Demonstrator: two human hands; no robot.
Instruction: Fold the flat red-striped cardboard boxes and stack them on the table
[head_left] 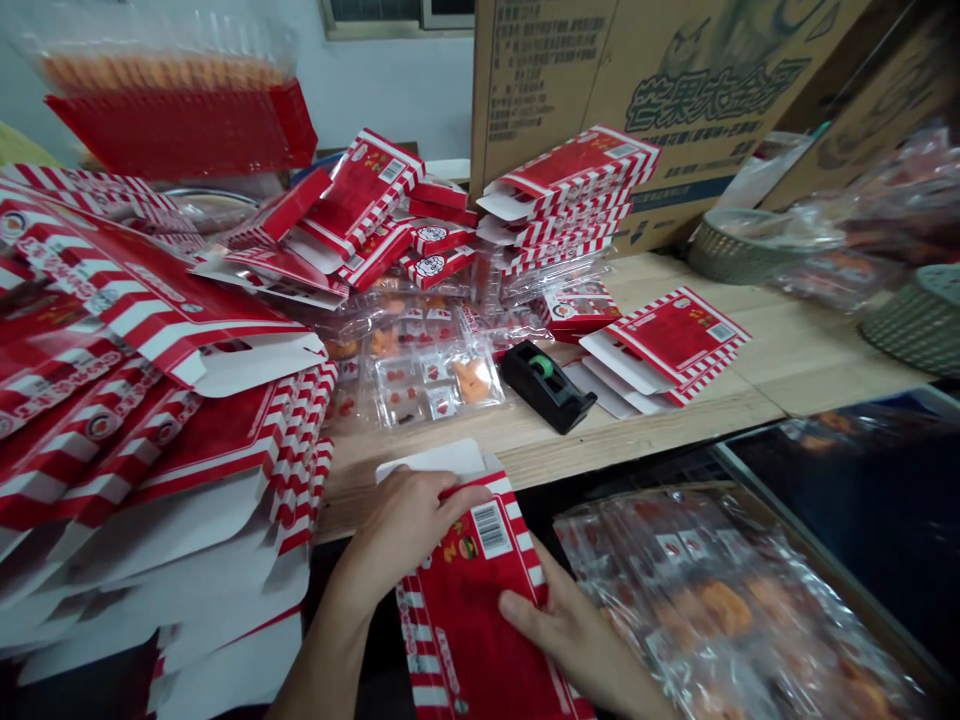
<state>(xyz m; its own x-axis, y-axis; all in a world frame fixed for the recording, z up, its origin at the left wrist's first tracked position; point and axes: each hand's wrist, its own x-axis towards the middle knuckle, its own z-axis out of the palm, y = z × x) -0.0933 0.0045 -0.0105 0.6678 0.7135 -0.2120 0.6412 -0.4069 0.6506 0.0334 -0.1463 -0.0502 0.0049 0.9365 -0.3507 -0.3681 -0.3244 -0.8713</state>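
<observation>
A flat red carton with white-striped edges and a barcode (469, 590) lies below the table's front edge, its white flap (431, 460) standing open at the far end. My left hand (401, 530) grips the carton's upper part just beside the flap. My right hand (559, 625) holds its right edge lower down, with the fingers across the red face. Part of the carton's lower end is cut off by the bottom of the picture. Nothing inside the carton can be seen.
A tall pile of flattened red cartons (150, 430) rises at the left. On the wooden table (487, 445) are clear packs of orange sweets (427, 375), a black tape dispenser (546, 386), more cartons (667, 345), and woven baskets (919, 320). Bagged sweets (712, 600) lie at lower right.
</observation>
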